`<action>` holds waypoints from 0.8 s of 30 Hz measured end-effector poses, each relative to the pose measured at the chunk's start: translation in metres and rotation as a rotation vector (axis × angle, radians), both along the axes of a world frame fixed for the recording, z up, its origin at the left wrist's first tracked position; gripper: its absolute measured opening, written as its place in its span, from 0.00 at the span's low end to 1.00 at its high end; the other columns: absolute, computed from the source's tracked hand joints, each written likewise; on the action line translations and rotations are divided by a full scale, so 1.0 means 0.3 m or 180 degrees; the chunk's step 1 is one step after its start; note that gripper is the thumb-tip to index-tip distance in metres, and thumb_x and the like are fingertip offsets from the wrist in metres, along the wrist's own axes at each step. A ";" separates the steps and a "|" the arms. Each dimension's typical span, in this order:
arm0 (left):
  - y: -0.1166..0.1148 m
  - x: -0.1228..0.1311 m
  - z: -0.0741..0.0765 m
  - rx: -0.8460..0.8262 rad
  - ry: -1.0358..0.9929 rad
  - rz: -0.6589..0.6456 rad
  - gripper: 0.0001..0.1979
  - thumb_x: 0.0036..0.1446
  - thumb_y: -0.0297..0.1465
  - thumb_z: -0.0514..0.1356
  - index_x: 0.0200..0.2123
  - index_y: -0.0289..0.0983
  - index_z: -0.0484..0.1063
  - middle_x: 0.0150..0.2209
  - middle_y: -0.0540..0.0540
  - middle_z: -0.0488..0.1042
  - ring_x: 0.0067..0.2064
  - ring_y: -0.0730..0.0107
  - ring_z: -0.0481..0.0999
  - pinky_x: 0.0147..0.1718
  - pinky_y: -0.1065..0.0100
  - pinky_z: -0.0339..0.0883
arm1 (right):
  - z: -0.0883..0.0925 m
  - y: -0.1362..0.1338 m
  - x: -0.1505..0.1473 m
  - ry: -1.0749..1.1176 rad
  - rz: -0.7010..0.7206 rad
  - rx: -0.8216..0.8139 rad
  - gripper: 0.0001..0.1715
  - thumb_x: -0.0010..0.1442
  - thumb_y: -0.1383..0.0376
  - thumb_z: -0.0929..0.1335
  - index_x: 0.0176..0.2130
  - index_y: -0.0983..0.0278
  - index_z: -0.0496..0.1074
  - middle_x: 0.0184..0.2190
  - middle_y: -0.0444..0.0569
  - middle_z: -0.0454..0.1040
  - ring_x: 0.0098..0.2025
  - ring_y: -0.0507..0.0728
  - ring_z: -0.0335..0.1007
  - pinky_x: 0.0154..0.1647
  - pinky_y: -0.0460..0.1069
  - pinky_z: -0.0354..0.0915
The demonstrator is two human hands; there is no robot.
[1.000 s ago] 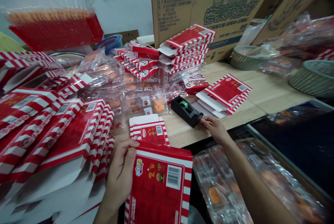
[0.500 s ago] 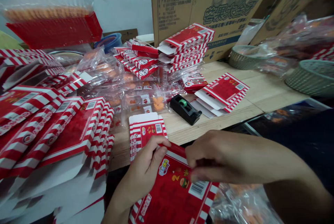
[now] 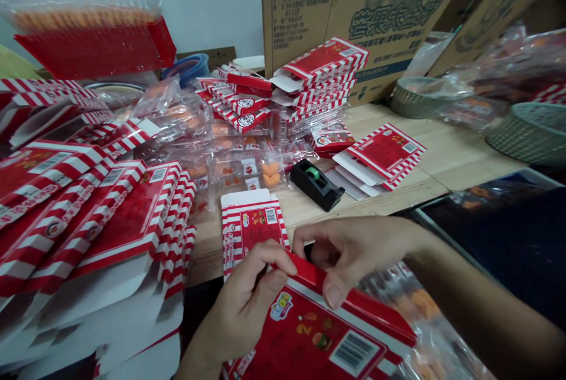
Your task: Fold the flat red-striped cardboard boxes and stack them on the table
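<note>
A red cardboard box (image 3: pixel 300 356) with a barcode and striped white edging is tilted toward me at the bottom centre. My left hand (image 3: pixel 247 291) grips its upper left corner, thumb on the printed face. My right hand (image 3: pixel 358 250) is closed over the top edge, its thumb pressed near the red end panel and its other fingers curled behind. That panel lies folded across the top. Just beyond my left hand, a similar box (image 3: pixel 254 223) lies on the table with its white flap out. A black tape dispenser (image 3: pixel 316 184) with green tape stands behind my right hand.
Open-flapped striped boxes (image 3: pixel 128 220) are piled at left. Clear packets of orange pieces (image 3: pixel 230 170) cover the table's middle, with more box stacks (image 3: pixel 322 67) behind. Two boxes or more (image 3: pixel 384 156) lie right of the dispenser. Baskets (image 3: pixel 530 132) and a large carton (image 3: pixel 305 8) stand farther back.
My right hand has shifted from the box's printed face to its top edge. The box has turned and risen slightly, so its red end panel now shows. My left hand keeps its corner grip.
</note>
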State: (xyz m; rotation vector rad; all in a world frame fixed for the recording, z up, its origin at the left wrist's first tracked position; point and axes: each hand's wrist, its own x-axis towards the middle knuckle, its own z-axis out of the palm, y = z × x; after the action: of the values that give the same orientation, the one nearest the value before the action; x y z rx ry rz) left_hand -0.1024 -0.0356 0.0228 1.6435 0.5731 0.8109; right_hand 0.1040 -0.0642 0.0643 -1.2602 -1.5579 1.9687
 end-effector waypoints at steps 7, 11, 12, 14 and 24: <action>0.035 -0.005 -0.027 -0.0160 0.0202 0.0525 0.06 0.62 0.33 0.54 0.35 0.42 0.69 0.32 0.53 0.72 0.34 0.75 0.71 0.36 0.77 0.64 | -0.157 -0.015 0.004 0.0686 -0.0919 -0.0001 0.23 0.54 0.50 0.69 0.23 0.67 0.67 0.18 0.37 0.63 0.19 0.44 0.55 0.18 0.39 0.54; 0.089 -0.002 -0.073 -0.0881 -0.0168 0.2133 0.11 0.60 0.42 0.54 0.39 0.42 0.66 0.31 0.53 0.72 0.28 0.75 0.72 0.26 0.76 0.65 | -0.178 -0.059 -0.010 0.0872 -0.1497 0.0469 0.26 0.59 0.47 0.63 0.49 0.58 0.70 0.42 0.48 0.75 0.39 0.55 0.73 0.37 0.48 0.68; 0.101 -0.003 -0.084 -0.1008 -0.0289 0.2403 0.13 0.59 0.44 0.54 0.41 0.42 0.65 0.31 0.53 0.72 0.27 0.74 0.72 0.24 0.75 0.65 | -0.177 -0.067 -0.014 0.0837 -0.1481 0.0541 0.29 0.58 0.47 0.64 0.55 0.55 0.66 0.49 0.49 0.73 0.46 0.58 0.72 0.43 0.51 0.68; 0.121 -0.012 -0.108 -0.1076 -0.0489 0.2671 0.17 0.60 0.46 0.52 0.46 0.43 0.64 0.34 0.50 0.74 0.30 0.72 0.75 0.26 0.73 0.67 | -0.164 -0.066 -0.015 0.0463 -0.1462 0.0685 0.36 0.55 0.52 0.69 0.60 0.52 0.58 0.57 0.49 0.67 0.56 0.62 0.64 0.51 0.55 0.66; 0.041 -0.070 -0.289 -0.0071 0.1185 0.1291 0.14 0.56 0.31 0.57 0.47 0.38 0.72 0.53 0.39 0.72 0.59 0.50 0.64 0.55 0.48 0.60 | 0.190 0.381 -0.303 0.1108 -0.2353 0.1036 0.34 0.59 0.67 0.67 0.62 0.56 0.55 0.55 0.44 0.70 0.51 0.59 0.71 0.53 0.57 0.66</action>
State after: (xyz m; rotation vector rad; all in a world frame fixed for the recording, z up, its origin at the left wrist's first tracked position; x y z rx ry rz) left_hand -0.1235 -0.0233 -0.0639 1.6924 1.2012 0.7835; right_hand 0.0133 0.0501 0.1213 -1.0693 -0.9848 1.3080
